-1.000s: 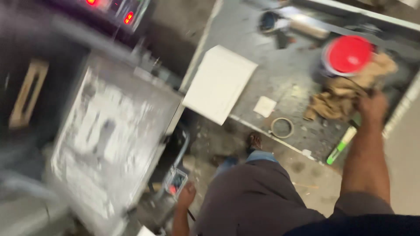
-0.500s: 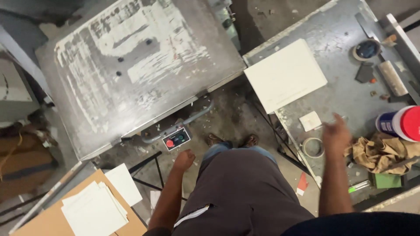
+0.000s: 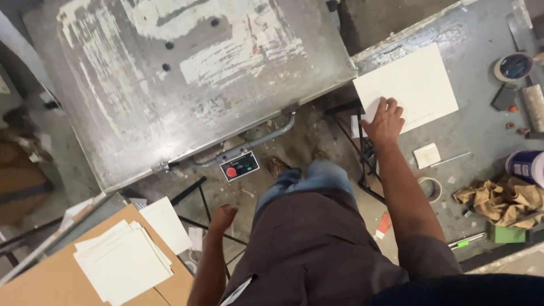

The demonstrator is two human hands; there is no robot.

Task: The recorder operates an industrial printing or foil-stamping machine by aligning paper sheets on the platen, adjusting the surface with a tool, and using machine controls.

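My left hand (image 3: pixel 222 216) hangs loosely curled at my side, holding nothing, above the stack of cream paper sheets (image 3: pixel 123 262) on brown cardboard. My right hand (image 3: pixel 384 121) lies flat, fingers spread, pressing the near-left corner of the large off-white rectangular card sheet (image 3: pixel 409 86) on the grey metal workbench (image 3: pixel 481 122). The sheet looks light, thin and bendy, probably slick; I would pinch it at the overhanging edge.

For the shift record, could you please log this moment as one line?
right hand: flat on white sheet | left hand: empty, hanging by hip | bench: grey
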